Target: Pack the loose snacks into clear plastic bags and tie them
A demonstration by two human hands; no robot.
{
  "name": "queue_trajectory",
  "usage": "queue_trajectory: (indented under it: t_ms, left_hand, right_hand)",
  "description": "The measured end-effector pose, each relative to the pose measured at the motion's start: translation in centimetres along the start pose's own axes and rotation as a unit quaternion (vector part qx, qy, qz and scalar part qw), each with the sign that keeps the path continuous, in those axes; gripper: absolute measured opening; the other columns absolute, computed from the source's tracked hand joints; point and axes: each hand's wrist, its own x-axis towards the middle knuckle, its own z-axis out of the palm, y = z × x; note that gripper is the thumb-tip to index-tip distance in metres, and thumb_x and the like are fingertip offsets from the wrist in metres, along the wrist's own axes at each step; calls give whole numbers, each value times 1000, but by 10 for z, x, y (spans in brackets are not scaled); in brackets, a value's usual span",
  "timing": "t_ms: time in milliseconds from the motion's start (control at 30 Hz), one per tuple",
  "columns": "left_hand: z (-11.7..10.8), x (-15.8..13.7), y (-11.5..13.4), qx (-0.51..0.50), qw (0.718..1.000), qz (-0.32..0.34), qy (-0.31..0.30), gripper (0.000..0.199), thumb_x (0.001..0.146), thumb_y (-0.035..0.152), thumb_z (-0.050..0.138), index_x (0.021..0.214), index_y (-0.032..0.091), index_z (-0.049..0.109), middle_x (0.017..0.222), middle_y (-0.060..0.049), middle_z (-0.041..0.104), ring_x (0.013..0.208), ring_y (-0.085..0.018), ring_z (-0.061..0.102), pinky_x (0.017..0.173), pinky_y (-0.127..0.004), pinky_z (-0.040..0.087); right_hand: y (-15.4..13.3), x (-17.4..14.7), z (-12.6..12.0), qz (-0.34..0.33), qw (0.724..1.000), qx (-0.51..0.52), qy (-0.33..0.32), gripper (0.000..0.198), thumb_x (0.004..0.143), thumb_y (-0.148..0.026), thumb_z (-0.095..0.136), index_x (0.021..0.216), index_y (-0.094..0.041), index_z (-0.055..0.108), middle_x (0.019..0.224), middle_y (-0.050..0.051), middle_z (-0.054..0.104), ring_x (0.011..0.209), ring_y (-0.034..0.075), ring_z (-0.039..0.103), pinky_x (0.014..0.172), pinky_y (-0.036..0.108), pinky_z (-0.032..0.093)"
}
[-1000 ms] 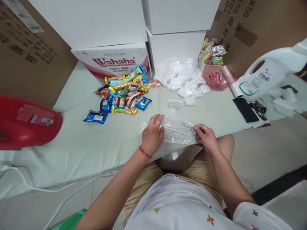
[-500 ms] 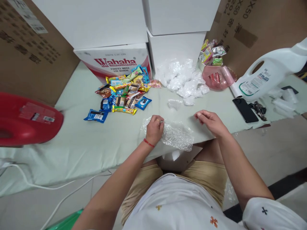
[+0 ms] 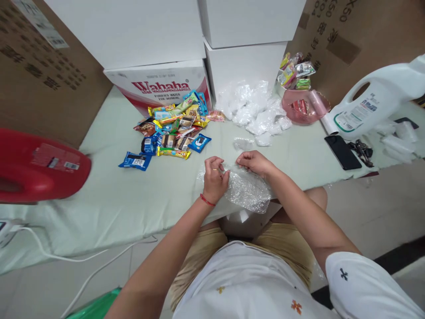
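Crinkled clear plastic bags (image 3: pixel 250 190) lie in a loose pile at the table's front edge, partly hanging over it. My left hand (image 3: pixel 215 179), with a red string on its wrist, rests on the pile's left side, its thumb and fingers apart. At the upper edge of the pile, my right hand (image 3: pixel 254 161) pinches the thin plastic between thumb and forefinger. Just beyond it lies a small clear bag (image 3: pixel 243 144). Farther back is a heap of clear bags with white contents (image 3: pixel 257 108).
Wrapped snacks (image 3: pixel 175 126) are heaped before a Wahaba-like printed carton (image 3: pixel 166 82). A pink bowl (image 3: pixel 299 117), white detergent jug (image 3: pixel 361 108), black phone (image 3: pixel 341 152) and keys (image 3: pixel 361 150) stand or lie to the right. A red container (image 3: pixel 43 166) is at left.
My right hand has moved left and reached the plastic pile, its fingers now at the upper edge. My left hand has loosened, its thumb now apart from the fingers.
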Motion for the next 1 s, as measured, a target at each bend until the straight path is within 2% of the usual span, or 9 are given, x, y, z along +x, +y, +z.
queue_trajectory:
  t_ms: [133,233,300,367,500,633,800,900,1000]
  left_hand:
    - [-13,-1,19,12,998,-50,22,2,92,21,60,91,20,58,91,-3,57,69,-13,53,68,-28,48]
    - [-23,-3,37,-21,983,-181,35,6,90,26,60,86,22,58,73,3,55,61,-12,50,64,-26,45]
    - [-27,-4,46,-59,959,-277,29,13,89,32,62,84,22,57,67,4,55,58,-12,49,60,-25,42]
    - [-27,-4,53,-108,929,-354,-15,27,91,43,61,75,21,56,60,4,53,54,-12,48,56,-25,39]
    - [-17,0,60,-219,850,-470,-97,47,88,64,60,71,20,58,59,2,59,45,-10,44,47,-26,33]
    - [-8,3,62,-310,836,-451,-45,43,75,57,78,78,19,57,68,3,63,47,-7,43,47,-22,31]
    - [-25,3,60,-370,810,-456,3,38,69,44,83,80,19,56,66,4,62,52,-7,47,51,-20,34]
    - [-45,1,57,-401,789,-466,11,38,66,40,87,78,19,57,79,0,69,66,-9,58,56,-19,41]
    - [-68,-3,53,-450,755,-476,14,39,65,36,90,77,19,57,97,-2,73,83,-12,67,70,-22,52]
  right_hand:
    - [5,-6,2,16,999,44,26,23,74,-38,78,75,-17,68,69,0,63,53,8,39,47,23,28]
    - [7,-11,5,31,997,-6,68,37,83,-53,71,72,-18,64,69,1,62,53,9,40,48,25,28]
    - [6,-14,7,20,995,-72,67,43,82,-59,71,69,-18,63,65,0,58,54,10,43,50,26,30]
    - [5,-17,11,-10,993,-110,42,41,76,-57,77,69,-18,65,61,-3,53,56,11,43,53,25,31]
    - [2,-26,23,-43,999,-11,-18,35,72,-51,78,79,-18,68,59,-5,52,54,9,39,51,24,29]
    - [2,-34,27,-31,991,121,-46,37,69,-50,81,85,-18,70,63,-4,57,53,8,41,47,22,27]
    - [6,-33,8,-6,986,165,7,38,63,-46,88,82,-18,71,68,-3,60,54,6,41,46,20,29]
    - [12,-31,-5,7,985,169,28,37,62,-43,91,82,-18,72,73,-2,61,61,7,47,51,18,40]
    - [15,-29,-9,25,981,188,37,34,64,-39,92,80,-19,69,85,1,66,73,10,56,63,22,54]
